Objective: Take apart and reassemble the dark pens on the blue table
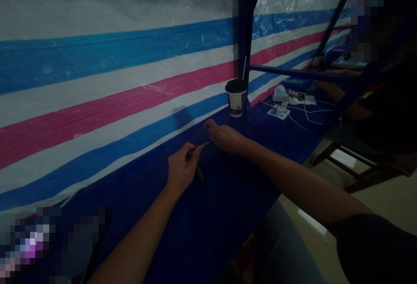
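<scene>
My left hand (184,164) is closed around a small dark object, mostly hidden by the fingers. A dark rod-shaped piece (200,175) shows just below that hand; whether it belongs to the held object I cannot tell. From the left fingertips a thin pale strip (206,144) runs to my right hand (224,136). The right fingers are curled and pressed together at the strip's far end, the index finger bent upward. Both hands are low over the blue table (228,188), slightly apart.
A paper cup (236,101) with a black lid stands by a blue metal post (244,36). Beyond it lie white cables (309,110) and small packets (280,111). A striped plastic sheet (114,80) walls the far side. Another person's arm (352,106) rests at right.
</scene>
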{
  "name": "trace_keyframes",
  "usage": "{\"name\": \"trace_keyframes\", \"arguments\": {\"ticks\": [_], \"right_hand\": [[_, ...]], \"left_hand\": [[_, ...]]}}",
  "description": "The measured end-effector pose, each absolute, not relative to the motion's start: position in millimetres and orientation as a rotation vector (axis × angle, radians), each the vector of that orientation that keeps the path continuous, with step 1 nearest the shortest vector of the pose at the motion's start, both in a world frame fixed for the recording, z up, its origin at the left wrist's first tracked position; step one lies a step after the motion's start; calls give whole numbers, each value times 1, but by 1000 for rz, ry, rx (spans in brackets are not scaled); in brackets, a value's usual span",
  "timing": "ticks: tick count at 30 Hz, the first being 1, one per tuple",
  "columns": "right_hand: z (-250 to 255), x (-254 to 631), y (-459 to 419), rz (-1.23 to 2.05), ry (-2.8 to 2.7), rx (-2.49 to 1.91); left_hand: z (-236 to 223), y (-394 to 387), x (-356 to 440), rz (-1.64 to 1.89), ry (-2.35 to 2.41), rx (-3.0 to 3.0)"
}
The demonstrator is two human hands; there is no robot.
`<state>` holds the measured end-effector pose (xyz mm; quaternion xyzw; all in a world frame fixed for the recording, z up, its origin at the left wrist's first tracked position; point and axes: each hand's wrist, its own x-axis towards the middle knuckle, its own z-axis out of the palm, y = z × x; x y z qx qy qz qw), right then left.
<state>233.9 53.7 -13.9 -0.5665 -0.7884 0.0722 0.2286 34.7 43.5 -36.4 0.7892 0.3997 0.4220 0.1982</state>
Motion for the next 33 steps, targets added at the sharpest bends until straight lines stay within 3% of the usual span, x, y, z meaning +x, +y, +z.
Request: {"name": "trace_keyframes", "arguments": {"ticks": [9, 12, 17, 21, 33], "right_hand": [[-3, 227, 43, -68, -2332, -1594], [-6, 233, 48, 110, -2188, -1543], [-15, 246, 60, 712, -1907, -1283], [-17, 253, 65, 745, -1850, -1075], [-15, 259, 67, 895, -1760, -1137]], "left_hand": [[-37, 55, 29, 893, 1201, 2093], [-38, 58, 28, 939, 1234, 2012], [-40, 61, 28, 1013, 1258, 2013], [-41, 63, 27, 1003, 1291, 1928], [-46, 67, 26, 1019, 1276, 1899]]}}
